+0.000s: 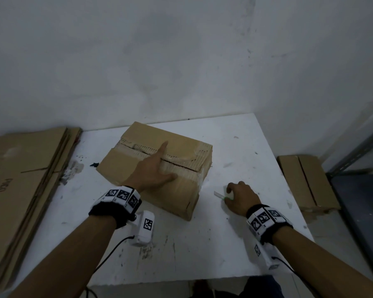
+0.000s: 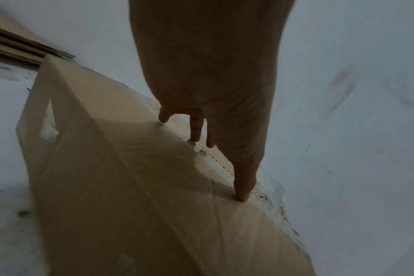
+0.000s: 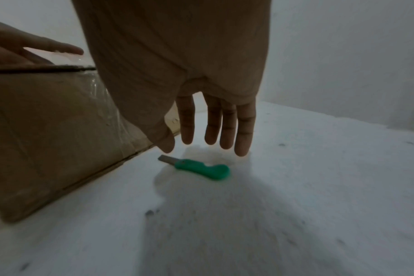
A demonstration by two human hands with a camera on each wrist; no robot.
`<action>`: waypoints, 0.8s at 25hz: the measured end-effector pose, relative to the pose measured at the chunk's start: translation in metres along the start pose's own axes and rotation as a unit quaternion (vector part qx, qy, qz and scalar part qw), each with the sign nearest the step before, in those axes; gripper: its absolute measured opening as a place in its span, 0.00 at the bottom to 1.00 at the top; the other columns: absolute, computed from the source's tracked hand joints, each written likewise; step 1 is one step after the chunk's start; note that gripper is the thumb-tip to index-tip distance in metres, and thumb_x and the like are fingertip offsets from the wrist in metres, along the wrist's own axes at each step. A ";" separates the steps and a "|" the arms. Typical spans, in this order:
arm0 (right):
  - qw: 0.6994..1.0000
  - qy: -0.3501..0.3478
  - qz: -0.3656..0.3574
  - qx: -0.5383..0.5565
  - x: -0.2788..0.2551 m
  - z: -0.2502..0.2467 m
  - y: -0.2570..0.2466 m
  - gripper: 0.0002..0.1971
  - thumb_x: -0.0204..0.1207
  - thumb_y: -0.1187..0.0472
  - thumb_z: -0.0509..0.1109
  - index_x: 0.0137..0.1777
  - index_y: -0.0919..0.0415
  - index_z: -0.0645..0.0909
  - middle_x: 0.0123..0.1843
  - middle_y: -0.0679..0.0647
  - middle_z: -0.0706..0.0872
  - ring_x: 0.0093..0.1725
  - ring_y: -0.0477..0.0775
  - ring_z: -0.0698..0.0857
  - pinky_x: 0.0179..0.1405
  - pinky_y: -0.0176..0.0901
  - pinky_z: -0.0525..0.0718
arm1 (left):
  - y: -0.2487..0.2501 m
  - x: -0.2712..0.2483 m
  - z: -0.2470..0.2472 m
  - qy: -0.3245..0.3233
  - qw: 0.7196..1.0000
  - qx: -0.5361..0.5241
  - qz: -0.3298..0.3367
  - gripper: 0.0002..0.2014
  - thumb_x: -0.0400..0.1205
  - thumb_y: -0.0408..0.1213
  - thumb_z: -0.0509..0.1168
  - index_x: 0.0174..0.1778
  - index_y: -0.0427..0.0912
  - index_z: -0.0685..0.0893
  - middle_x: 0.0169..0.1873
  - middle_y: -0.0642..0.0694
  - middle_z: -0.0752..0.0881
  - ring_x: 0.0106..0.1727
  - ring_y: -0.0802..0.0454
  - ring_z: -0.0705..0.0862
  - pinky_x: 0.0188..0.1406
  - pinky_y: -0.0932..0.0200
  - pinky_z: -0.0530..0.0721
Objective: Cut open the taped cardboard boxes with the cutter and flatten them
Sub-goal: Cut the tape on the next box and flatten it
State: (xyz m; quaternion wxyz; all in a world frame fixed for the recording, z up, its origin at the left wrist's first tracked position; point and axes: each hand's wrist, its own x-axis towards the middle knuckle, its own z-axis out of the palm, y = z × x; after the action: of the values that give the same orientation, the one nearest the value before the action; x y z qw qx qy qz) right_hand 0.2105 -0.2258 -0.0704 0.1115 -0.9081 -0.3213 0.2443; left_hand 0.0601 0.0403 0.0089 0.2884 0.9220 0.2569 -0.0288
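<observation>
My left hand (image 1: 153,168) lies flat on top of the cardboard box (image 1: 181,198), fingers straight and spread beside its torn centre seam, the box sitting mid-table (image 1: 181,254). My right hand (image 1: 240,197) hovers just above the green cutter (image 3: 201,168), fingers relaxed and hanging, holding nothing. Only the right wrist view shows the whole cutter lying on the table with its blade out; from the head my hand hides most of it.
</observation>
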 end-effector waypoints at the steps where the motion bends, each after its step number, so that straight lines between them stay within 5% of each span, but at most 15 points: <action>1: 1.000 0.007 -0.006 0.009 0.004 -0.004 -0.005 0.17 0.81 0.49 0.68 0.66 0.57 0.77 0.64 0.60 0.77 0.64 0.61 0.78 0.56 0.48 0.79 | -0.004 0.001 0.001 0.005 1.000 -0.004 -0.004 0.60 0.68 0.69 0.73 0.86 0.67 0.37 0.82 0.48 0.69 0.77 0.42 0.75 0.76 0.36 0.71; 3: 0.999 0.030 -0.018 0.033 0.012 -0.014 -0.018 0.16 0.82 0.49 0.67 0.64 0.57 0.79 0.62 0.60 0.79 0.62 0.62 0.80 0.55 0.48 0.79 | -0.009 0.003 -0.001 0.010 1.000 0.010 -0.017 0.63 0.64 0.73 0.73 0.84 0.70 0.34 0.84 0.50 0.66 0.83 0.43 0.65 0.80 0.26 0.57; 6: 0.992 0.086 -0.041 0.082 0.025 -0.034 -0.042 0.13 0.82 0.51 0.67 0.60 0.59 0.81 0.58 0.61 0.81 0.57 0.63 0.82 0.50 0.48 0.80 | -0.013 0.004 -0.009 -0.007 0.997 0.063 -0.047 0.63 0.62 0.76 0.72 0.85 0.68 0.39 0.87 0.51 0.59 0.88 0.43 0.52 0.81 0.24 0.43; 10: 0.974 0.168 -0.087 0.121 0.041 -0.060 -0.071 0.15 0.81 0.54 0.68 0.64 0.59 0.77 0.59 0.61 0.77 0.56 0.63 0.80 0.46 0.49 0.79 | -0.032 0.009 -0.025 -0.028 0.988 0.134 -0.078 0.66 0.57 0.80 0.71 0.86 0.66 0.42 0.88 0.51 0.50 0.88 0.43 0.44 0.80 0.22 0.47; 13: 0.983 0.127 -0.121 0.062 0.054 -0.071 -0.088 0.23 0.79 0.52 0.71 0.72 0.56 0.73 0.72 0.61 0.71 0.71 0.63 0.72 0.61 0.54 0.80 | -0.056 0.014 -0.039 -0.034 0.978 0.169 -0.120 0.67 0.55 0.81 0.70 0.86 0.62 0.43 0.88 0.47 0.44 0.88 0.38 0.43 0.80 0.22 0.52; 16: 0.984 0.053 -0.165 0.032 0.065 -0.075 -0.103 0.31 0.78 0.47 0.72 0.79 0.53 0.69 0.84 0.59 0.63 0.83 0.62 0.61 0.76 0.61 0.71 | -0.081 0.015 -0.051 -0.038 0.974 0.132 -0.180 0.74 0.46 0.87 0.65 0.86 0.62 0.42 0.87 0.40 0.45 0.87 0.33 0.46 0.79 0.22 0.57; 20: 0.984 0.037 -0.167 -0.057 0.067 -0.070 -0.120 0.26 0.78 0.41 0.66 0.73 0.50 0.71 0.74 0.57 0.72 0.72 0.62 0.71 0.69 0.62 0.74 | -0.094 0.019 -0.057 -0.055 0.972 0.119 -0.196 0.80 0.36 0.91 0.60 0.86 0.61 0.40 0.87 0.40 0.47 0.86 0.33 0.49 0.76 0.21 0.61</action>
State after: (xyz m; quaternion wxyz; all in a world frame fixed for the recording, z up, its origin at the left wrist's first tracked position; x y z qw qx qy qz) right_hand 0.2278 -0.0939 0.0075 0.1103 -0.8548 -0.4779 0.1698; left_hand 0.0250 0.1459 0.0040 0.1789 0.8786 0.4106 -0.1658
